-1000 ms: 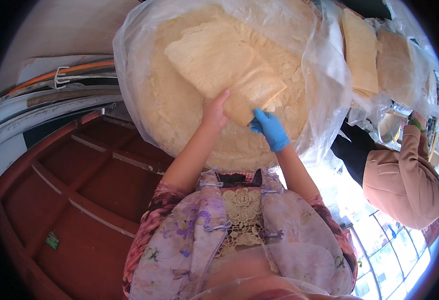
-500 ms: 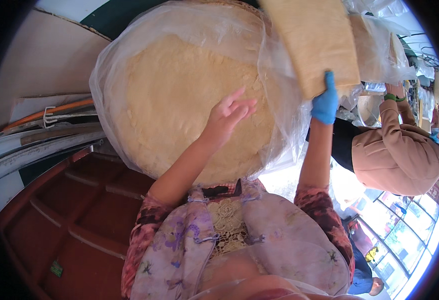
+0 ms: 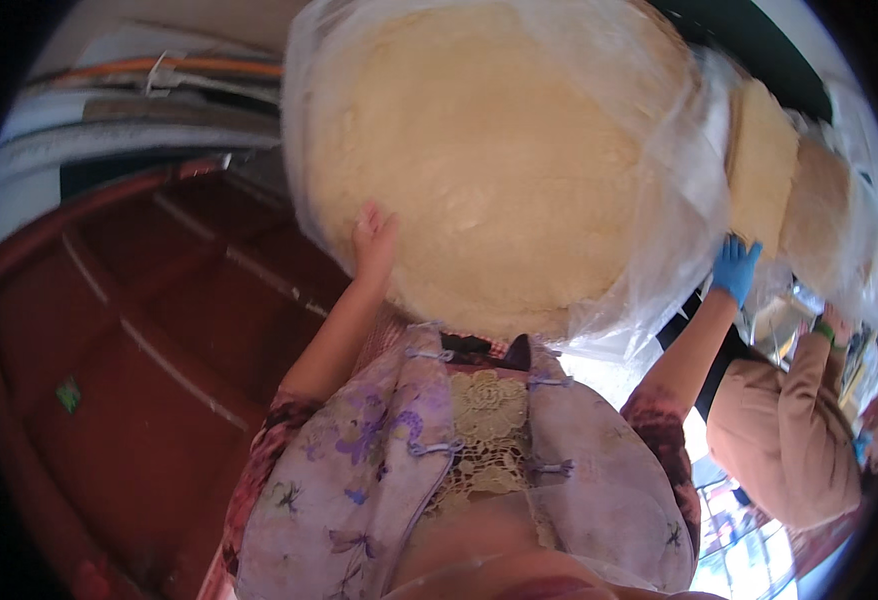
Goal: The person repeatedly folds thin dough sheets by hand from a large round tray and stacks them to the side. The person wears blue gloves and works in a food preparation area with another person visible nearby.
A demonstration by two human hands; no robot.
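A big round stack of thin pale sheets [image 3: 499, 170] fills the top middle, draped in clear plastic wrap [image 3: 679, 230]. My bare left hand [image 3: 373, 240] lies flat on the stack's lower left edge with nothing in it. My right hand [image 3: 734, 268], in a blue glove, reaches up to the right. Its spread fingers touch the bottom of a smaller pile of folded pale sheets [image 3: 764, 165] beside the round stack. I see nothing gripped in it.
Another pale pile under plastic [image 3: 824, 205] lies further right. A person in a tan sleeve [image 3: 789, 430] with a green wristband works at the right edge. Red-brown wooden panelling [image 3: 159, 340] runs down the left. Pipes and cables [image 3: 159, 75] lie at the upper left.
My right hand lifted the folded sheet off the round stack and carried it right onto the smaller pile. My left hand slid to the stack's lower left edge.
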